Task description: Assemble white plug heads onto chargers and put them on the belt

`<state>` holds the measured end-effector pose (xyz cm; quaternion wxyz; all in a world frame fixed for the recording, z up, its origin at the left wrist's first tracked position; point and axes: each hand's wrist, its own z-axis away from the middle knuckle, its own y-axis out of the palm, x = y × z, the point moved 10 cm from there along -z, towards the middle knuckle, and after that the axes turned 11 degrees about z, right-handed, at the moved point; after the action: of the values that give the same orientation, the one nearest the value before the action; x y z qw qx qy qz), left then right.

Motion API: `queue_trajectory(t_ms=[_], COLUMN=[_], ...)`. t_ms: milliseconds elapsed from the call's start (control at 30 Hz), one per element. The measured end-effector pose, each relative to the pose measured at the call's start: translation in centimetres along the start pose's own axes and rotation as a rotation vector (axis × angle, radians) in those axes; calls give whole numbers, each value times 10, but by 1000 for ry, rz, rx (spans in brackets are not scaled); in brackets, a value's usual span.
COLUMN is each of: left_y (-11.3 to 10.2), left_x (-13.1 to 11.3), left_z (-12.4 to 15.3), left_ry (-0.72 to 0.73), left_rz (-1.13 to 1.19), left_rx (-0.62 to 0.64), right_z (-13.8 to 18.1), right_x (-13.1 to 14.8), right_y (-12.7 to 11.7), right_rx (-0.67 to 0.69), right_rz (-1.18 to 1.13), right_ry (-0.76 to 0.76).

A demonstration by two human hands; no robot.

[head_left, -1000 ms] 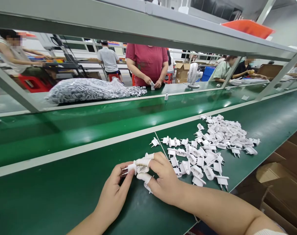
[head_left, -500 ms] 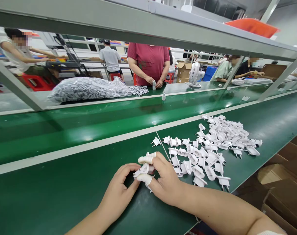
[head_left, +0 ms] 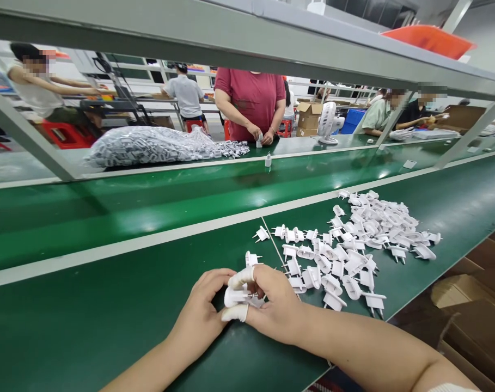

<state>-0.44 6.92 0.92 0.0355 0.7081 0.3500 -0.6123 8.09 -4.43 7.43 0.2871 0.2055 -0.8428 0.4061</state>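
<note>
Over the near green bench, both hands meet around a white two-pin plug part [head_left: 234, 296], whose metal pins point right. My right hand [head_left: 277, 310] pinches it between thumb and forefinger, both wearing white finger cots. My left hand [head_left: 202, 310] curls round the part's left end, fingertips and thumb closed against it; the contact is partly hidden. Just beyond the fingers lies a loose plug part [head_left: 251, 258], and another loose plug part [head_left: 262, 234] sits farther back. A large pile of similar white plug parts [head_left: 353, 250] spreads out to the right of my right hand.
A green conveyor belt [head_left: 149, 218] runs beyond the bench, with a small white piece [head_left: 268, 160] on it. Across it stand a person in a red shirt [head_left: 251, 103], a clear bag of parts [head_left: 149, 147] and a fan [head_left: 328, 122]. Cardboard boxes [head_left: 471, 316] are at lower right.
The plug part has been turned between my fingers, so its pins now show pointing right. My right hand has come slightly nearer, uncovering a loose plug part behind it.
</note>
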Motion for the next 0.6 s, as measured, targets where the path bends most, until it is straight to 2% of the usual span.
queue_trajectory(t_ms=[167,600], left_y=[1,0], left_x=[2,-4], left_z=[-1,0], left_ry=[-4,28], left_rz=[8,-19], left_rx=[-4,-31], right_z=[-2,2], right_x=[11,1], right_y=[1,11], right_rx=[-4,74], right_rz=[31,135], right_ry=[-124,-123])
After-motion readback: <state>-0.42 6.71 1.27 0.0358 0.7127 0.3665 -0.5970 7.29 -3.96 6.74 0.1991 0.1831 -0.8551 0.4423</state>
